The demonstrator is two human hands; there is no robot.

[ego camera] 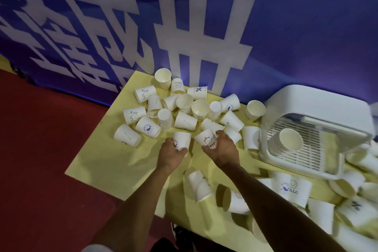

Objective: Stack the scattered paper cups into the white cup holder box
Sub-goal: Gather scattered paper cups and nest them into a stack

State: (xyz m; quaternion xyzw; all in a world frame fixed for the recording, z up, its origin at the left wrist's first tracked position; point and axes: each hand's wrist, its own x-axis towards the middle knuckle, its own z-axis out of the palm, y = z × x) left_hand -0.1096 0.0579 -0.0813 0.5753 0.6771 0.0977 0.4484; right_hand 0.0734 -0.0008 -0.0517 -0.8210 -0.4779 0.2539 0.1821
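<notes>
The head view looks down on a table under a yellow cover point(114, 161), where the scattered paper cups point(185, 121) lie in a loose heap at the far side, most on their sides, some upright and some mouth down. More tipped cups point(235, 200) crowd the near right edge. Both hands reach into the front of the heap. The left hand point(171, 151) has its fingers curled round a purple-printed cup point(182, 141), gripping it by the wall. The right hand point(224, 147) is wrapped round the Bear cup point(207, 139), thumb below and fingers over the top. Taking one cup in each hand looks like a way to nest the two together before carrying them over, though that is a judgement. The white cup holder box point(327, 104) sits to the right, tipped so its open front faces the person, which keeps the slot easy to feed from here. Inside it a nested stack point(290, 139) lies on its side on the slatted tray, mouth outward, ready to take the next cup. Many cups remain loose, so the job seems early. Behind the table hangs a blue banner point(306, 26) with large white characters, and a red floor point(41, 149) shows on the left.
</notes>
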